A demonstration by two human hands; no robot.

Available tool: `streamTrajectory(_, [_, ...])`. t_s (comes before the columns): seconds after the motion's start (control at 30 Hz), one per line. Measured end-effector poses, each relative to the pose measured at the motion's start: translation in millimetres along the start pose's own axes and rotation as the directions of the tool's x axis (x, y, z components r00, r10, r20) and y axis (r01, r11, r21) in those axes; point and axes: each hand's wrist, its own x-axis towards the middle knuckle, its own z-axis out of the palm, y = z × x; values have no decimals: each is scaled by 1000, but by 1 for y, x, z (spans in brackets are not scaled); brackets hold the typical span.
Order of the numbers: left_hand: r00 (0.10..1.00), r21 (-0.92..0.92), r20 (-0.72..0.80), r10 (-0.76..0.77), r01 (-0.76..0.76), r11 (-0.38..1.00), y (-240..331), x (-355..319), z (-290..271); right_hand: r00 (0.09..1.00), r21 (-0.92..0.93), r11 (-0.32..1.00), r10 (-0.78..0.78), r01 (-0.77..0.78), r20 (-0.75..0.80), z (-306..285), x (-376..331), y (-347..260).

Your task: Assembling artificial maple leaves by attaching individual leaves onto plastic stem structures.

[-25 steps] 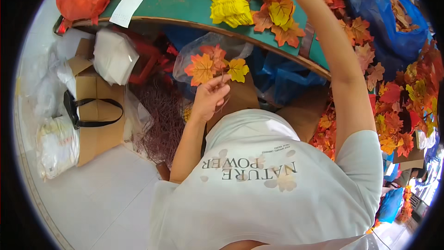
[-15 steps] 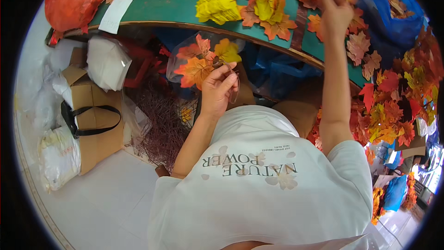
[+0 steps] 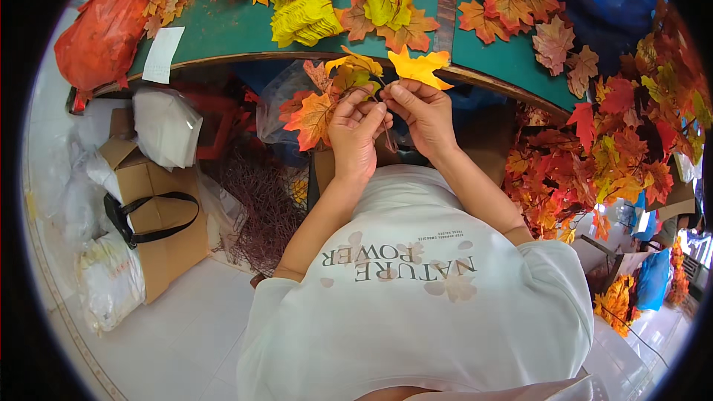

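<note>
Between my thumb and fingers, my left hand (image 3: 355, 132) pinches a thin brown stem that carries several artificial maple leaves (image 3: 309, 117) in orange, pink and yellow. My right hand (image 3: 425, 120) is closed on a single yellow maple leaf (image 3: 420, 67), which stands up above the fingers. The fingertips of both hands nearly meet at the stem, just below the table's front edge. Exactly where the yellow leaf's base meets the stem is hidden by my fingers.
Across the green table (image 3: 223, 24) lie a yellow leaf stack (image 3: 306, 21), loose orange leaves (image 3: 512, 7) and a red bag (image 3: 100, 37). A blue bag (image 3: 587, 7) stands far right. Left below are a cardboard box (image 3: 172, 226) and brown stems (image 3: 260, 208); finished-looking leaf bunches (image 3: 609, 156) fill the right.
My right hand has come back from the table's far right with the yellow leaf and now meets my left hand. The left hand keeps hold of the leafy stem.
</note>
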Motion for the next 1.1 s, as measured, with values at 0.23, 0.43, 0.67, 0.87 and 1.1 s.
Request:
streamTrajectory(0.23, [1000,-27,-11,9,-9,1000,-1,-1,3,996,-96,991,-89,89,4,-1,-3,8])
streamTrajectory(0.43, [999,-51,-5,41,-41,998,2,-3,7,993,-64,993,-96,100,66,2,-5,6])
streamTrajectory(0.67, [994,-43,-9,112,-112,993,0,0,10,1000,296,955,-18,18,-1,4,-9,22])
streamTrajectory(0.87, [991,21,28,132,-133,991,1,2,5,992,257,962,-110,93,54,2,-7,25])
streamTrajectory(1.1, [976,111,39,215,-218,970,-2,0,-5,985,-36,987,-154,157,74,2,-9,20])
